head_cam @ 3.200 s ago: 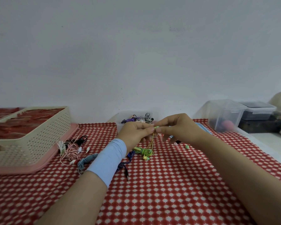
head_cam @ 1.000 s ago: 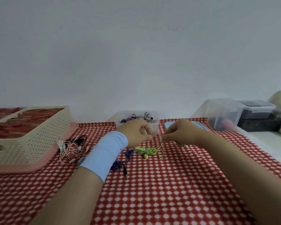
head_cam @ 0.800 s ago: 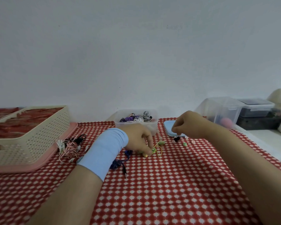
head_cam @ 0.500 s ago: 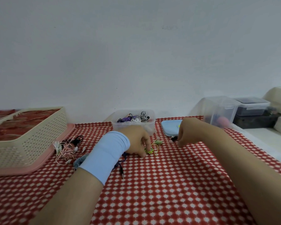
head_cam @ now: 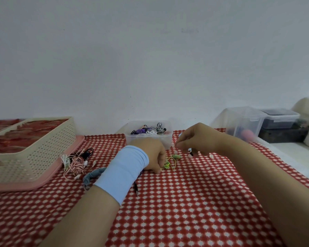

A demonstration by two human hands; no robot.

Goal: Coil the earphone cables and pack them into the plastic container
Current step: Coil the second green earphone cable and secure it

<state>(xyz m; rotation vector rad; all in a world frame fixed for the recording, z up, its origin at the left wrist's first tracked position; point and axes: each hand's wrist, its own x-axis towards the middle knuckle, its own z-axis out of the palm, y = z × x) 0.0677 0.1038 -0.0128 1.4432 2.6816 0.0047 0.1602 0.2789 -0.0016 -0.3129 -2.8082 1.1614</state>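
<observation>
Pale bare wall point(head_cam: 150, 59) fills the upper half of the view. Below it runs the bench point(head_cam: 185, 207), covered by a red cloth with a white repeat pattern. At far left, a cream perforated basket point(head_cam: 34, 152) sits in a pink tray point(head_cam: 48, 177). At far right, on a white surface beside the cloth, stand a clear tub point(head_cam: 243, 122) and a dark lidded box point(head_cam: 280, 118), both blurred.

At back centre, against the wall, is the plastic container point(head_cam: 168, 139). It is open-topped and holds coiled earphones point(head_cam: 150, 130) in purple, white and black-and-white stripe.

My left hand point(head_cam: 150, 155), with a light-blue wristband point(head_cam: 123, 172) on the forearm, rests on the cloth just in front of the container. Its fingers are curled down over the green-and-yellow earphone point(head_cam: 167, 164), gripping the coil against the bench. A loop of cable and one green bud point(head_cam: 176, 156) show to the right of the fingers.

My right hand point(head_cam: 198, 138) hovers above the cloth to the right of the container, apart from the green coil. Its fingers are curled with the tips drawn together, and I cannot tell whether they pinch anything.

Between the basket and my left forearm lie loose sets: a pink-and-white tangle point(head_cam: 76, 164) touching a black cable point(head_cam: 87, 151) behind it, and a grey-blue cable point(head_cam: 91, 175) nearer me. A dark jack plug point(head_cam: 136, 190) pokes out from under the wristband. Below the right hand, small loose ear tips point(head_cam: 211, 155) dot the cloth.
</observation>
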